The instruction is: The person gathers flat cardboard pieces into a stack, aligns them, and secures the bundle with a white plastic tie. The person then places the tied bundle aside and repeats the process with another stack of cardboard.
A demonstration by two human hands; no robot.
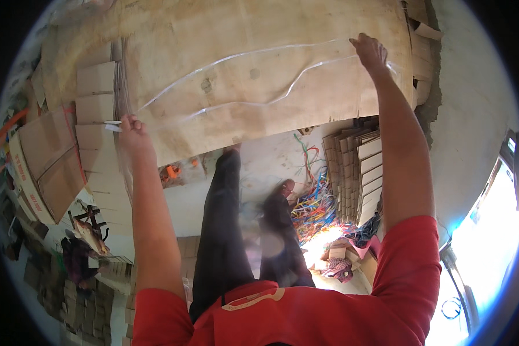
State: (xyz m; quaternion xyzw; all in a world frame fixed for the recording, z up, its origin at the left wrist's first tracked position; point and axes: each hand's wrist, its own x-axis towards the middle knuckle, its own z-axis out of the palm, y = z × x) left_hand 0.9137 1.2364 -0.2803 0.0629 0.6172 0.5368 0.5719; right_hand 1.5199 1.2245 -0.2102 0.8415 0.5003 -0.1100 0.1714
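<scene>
Two lengths of pale, shiny plastic strap (228, 57) stretch loosely across the wooden board (305, 92). My right hand (370, 53) is closed on their far-right ends, over the board's right part. At the board's left side my left hand (135, 135) is closed around the upper length's other end. From the left hand a thin white object (113, 126) sticks out to the left; I cannot tell its kind. The lower length runs toward that hand and blurs out before reaching it. Next to the left hand stands a row of flat cardboard pieces (95, 109).
A stack of folded cardboard (352, 173) stands under the board at right, beside a heap of colourful straps (317, 207). Larger cardboard boxes (52, 155) lie at far left. Another person (78, 259) is at lower left. Orange pieces (170, 172) lie below the board's near edge.
</scene>
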